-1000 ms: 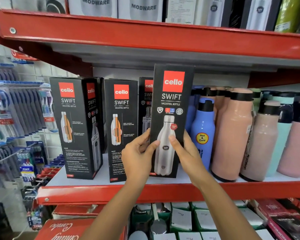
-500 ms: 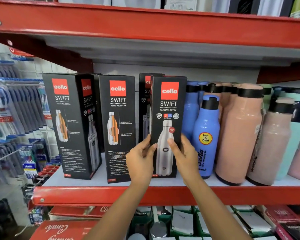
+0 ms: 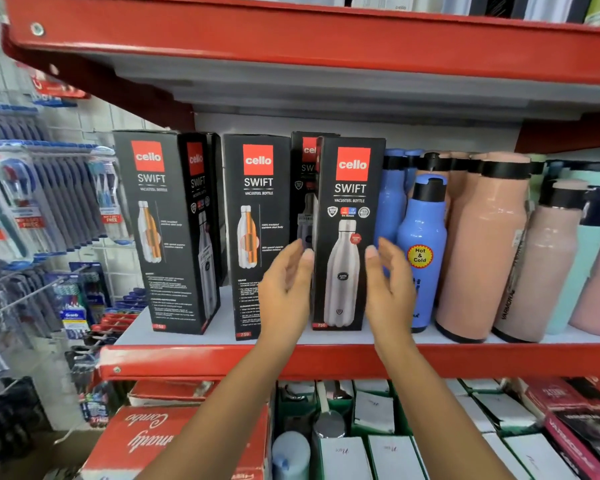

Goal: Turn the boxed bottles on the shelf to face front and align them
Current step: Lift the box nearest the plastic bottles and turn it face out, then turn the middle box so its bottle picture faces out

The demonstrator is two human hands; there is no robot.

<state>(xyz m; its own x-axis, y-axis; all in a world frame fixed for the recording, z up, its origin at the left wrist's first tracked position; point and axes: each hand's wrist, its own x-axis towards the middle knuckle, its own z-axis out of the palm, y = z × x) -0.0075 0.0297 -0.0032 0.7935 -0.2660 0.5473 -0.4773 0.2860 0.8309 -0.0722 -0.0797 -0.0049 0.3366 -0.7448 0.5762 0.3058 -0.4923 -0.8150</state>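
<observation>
Black "cello SWIFT" bottle boxes stand on the red-edged shelf. The right box stands upright with its front face toward me. Behind it and to its left a rear box peeks out. The middle box faces front, and the left box is angled so its side shows. My left hand hovers open just left of the right box, fingers spread. My right hand is open at the box's right edge. Neither hand grips it.
Blue, peach and pale green bottles crowd the shelf right of the boxes. Another red shelf hangs close overhead. Toothbrush packs hang on a rack at left. Boxes and cartons fill the shelf below.
The right box came down from a lifted position onto the shelf, front face forward. Both hands have let go of it and opened beside it.
</observation>
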